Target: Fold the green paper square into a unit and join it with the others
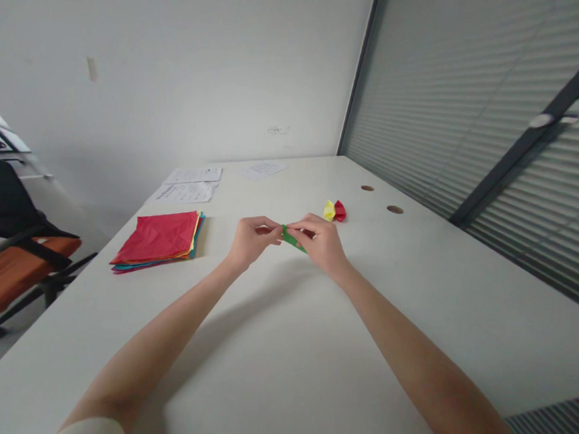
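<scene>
Above the middle of the white table, my two hands meet at a small folded strip of green paper [294,240]. My left hand [253,241] is closed, its thumb and fingers pinching the strip's left end. From the other side my right hand [322,241] pinches the same strip and covers part of it. Just beyond my right hand lie a yellow folded paper piece [329,211] and a red one [340,211], side by side and touching. To the left is a stack of coloured paper sheets [160,238], red on top with yellow, orange and blue edges showing.
Printed sheets [189,186] lie on the table [279,350] at the back left, with another sheet [263,169] near the wall. Two round holes, one of them a cable hole [395,210], are at the right. An orange office chair [15,269] stands left; window blinds [453,109] line the right.
</scene>
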A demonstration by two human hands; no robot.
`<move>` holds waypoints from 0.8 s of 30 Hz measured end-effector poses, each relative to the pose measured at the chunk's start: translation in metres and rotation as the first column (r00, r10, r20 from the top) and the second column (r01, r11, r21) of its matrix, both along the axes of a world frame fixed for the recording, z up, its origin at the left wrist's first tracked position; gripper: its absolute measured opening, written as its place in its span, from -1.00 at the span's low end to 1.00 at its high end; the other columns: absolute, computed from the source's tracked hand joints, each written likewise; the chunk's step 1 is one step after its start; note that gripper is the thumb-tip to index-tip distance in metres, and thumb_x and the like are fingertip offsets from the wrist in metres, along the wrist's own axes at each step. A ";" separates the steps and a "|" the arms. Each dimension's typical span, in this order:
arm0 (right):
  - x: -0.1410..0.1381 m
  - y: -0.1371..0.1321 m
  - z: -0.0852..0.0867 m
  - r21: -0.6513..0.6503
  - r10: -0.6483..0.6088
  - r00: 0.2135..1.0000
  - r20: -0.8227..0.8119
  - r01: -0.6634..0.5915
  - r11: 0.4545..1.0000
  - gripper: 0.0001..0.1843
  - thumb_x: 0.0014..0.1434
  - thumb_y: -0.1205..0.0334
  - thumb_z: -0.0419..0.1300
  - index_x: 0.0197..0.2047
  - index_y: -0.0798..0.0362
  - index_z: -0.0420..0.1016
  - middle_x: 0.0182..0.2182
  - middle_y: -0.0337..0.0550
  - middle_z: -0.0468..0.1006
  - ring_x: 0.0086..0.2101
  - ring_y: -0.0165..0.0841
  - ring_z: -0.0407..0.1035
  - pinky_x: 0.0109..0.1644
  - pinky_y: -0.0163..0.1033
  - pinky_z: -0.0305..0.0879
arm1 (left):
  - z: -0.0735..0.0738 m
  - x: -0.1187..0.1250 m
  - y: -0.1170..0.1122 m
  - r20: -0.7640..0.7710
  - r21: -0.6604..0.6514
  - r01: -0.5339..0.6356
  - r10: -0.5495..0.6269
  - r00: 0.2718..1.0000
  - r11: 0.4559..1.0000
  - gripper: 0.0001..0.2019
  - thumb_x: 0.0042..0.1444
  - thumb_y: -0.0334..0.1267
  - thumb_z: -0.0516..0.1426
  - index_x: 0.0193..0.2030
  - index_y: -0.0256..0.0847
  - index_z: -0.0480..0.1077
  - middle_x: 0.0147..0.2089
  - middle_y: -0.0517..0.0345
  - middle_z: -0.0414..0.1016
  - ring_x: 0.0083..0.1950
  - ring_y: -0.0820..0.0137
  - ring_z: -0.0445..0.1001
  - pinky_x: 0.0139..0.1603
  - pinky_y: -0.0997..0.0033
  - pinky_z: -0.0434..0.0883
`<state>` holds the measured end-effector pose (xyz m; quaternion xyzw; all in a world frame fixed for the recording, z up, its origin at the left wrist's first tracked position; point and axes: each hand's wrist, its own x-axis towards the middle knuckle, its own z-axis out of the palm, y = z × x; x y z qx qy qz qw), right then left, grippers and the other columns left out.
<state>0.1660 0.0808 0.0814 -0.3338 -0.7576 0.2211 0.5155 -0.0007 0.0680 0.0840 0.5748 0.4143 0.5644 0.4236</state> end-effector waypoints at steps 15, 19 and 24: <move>0.002 -0.002 0.003 0.055 -0.016 1.000 0.017 0.015 0.998 -0.84 0.15 0.18 0.24 -0.36 0.03 0.62 -0.50 -0.18 0.48 -0.50 -0.42 0.32 -0.42 -0.27 0.23 | 0.006 -0.007 -0.001 0.149 -0.148 0.196 -0.174 0.973 0.969 -0.72 -0.24 -0.16 0.38 -0.43 -0.31 0.53 -0.42 0.08 0.56 -0.38 0.39 0.53 -0.25 0.30 0.54; 0.001 -0.003 0.002 0.092 -0.015 0.999 0.050 0.011 0.996 -0.83 0.16 0.18 0.22 -0.36 0.01 0.63 -0.50 -0.18 0.47 -0.51 -0.42 0.29 -0.42 -0.27 0.22 | 0.005 -0.008 -0.001 0.173 -0.187 0.215 -0.183 0.968 0.959 -0.72 -0.27 -0.18 0.40 -0.44 -0.32 0.52 -0.41 0.08 0.56 -0.37 0.39 0.53 -0.24 0.28 0.54; 0.000 -0.003 0.003 0.146 -0.002 0.999 0.045 -0.004 0.989 -0.84 0.17 0.20 0.22 -0.33 0.00 0.64 -0.48 -0.17 0.48 -0.50 -0.42 0.29 -0.44 -0.28 0.21 | 0.003 -0.011 0.002 0.242 -0.213 0.271 -0.217 0.945 0.939 -0.75 -0.26 -0.22 0.40 -0.43 -0.29 0.53 -0.39 0.09 0.56 -0.34 0.41 0.53 -0.23 0.33 0.52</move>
